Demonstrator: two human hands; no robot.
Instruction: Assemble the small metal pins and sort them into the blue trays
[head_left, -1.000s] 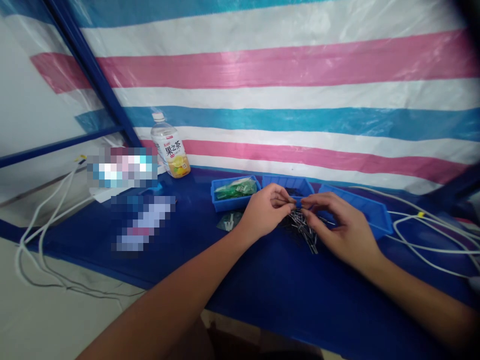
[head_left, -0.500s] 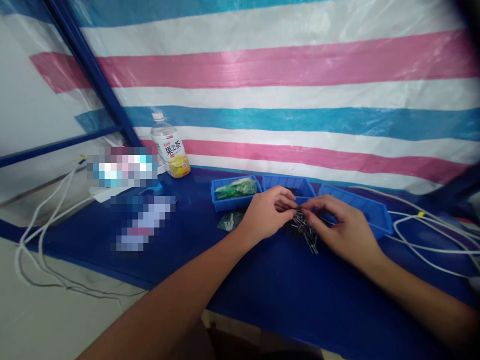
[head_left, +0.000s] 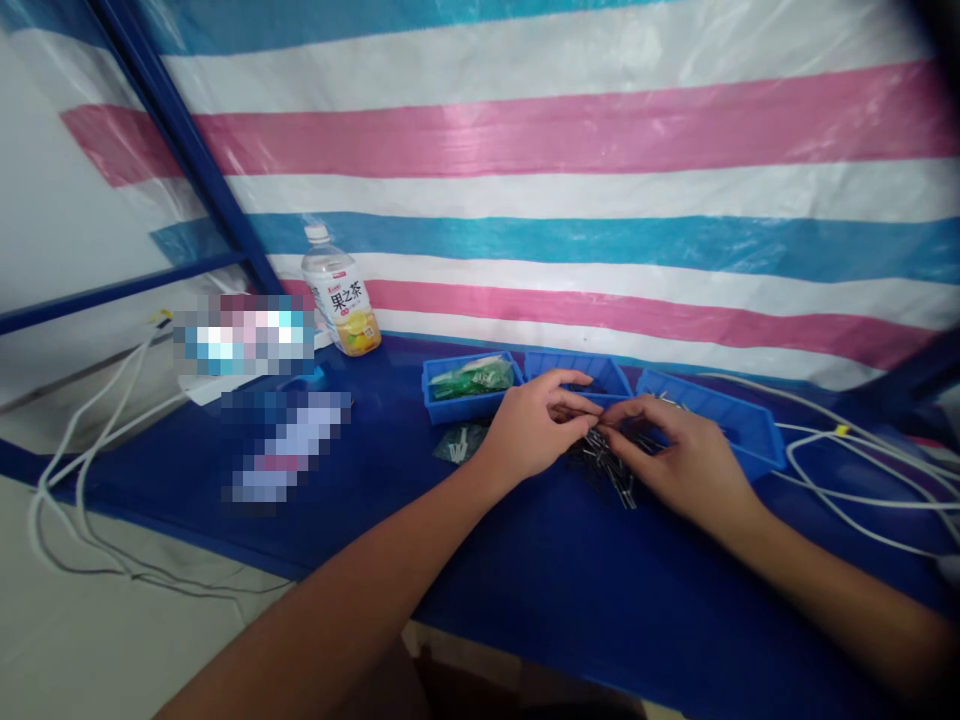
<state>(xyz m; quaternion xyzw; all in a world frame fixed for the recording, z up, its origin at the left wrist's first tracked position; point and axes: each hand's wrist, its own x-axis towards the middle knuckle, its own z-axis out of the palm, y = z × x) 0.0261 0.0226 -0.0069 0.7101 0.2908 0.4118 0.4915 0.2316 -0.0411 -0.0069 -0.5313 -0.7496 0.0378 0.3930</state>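
Note:
My left hand [head_left: 541, 422] and my right hand [head_left: 667, 440] meet fingertip to fingertip over a pile of thin black and silvery pieces [head_left: 611, 472] on the blue tabletop. On both hands the thumb and fingers are pinched together. Whatever lies between them is too small and too covered to name. Behind my hands stand a blue bin with a green plastic bag [head_left: 472, 379] in it, a middle blue bin [head_left: 581, 366] with dark contents, and a right blue bin [head_left: 759, 430] partly hidden by my right hand. A small clear bag of pale pieces [head_left: 459, 444] lies beside my left wrist.
A drink bottle [head_left: 343, 295] stands at the back left, near blurred-out items. White cables [head_left: 847, 475] loop over the right of the table, and others [head_left: 82, 500] hang at the left. A striped plastic sheet [head_left: 525, 140] closes off the back, with a blue metal frame [head_left: 172, 140] at the left.
My fingertips have drawn slightly closer together, and the right hand has shifted a little. The bins, pile and bottle stay where they were.

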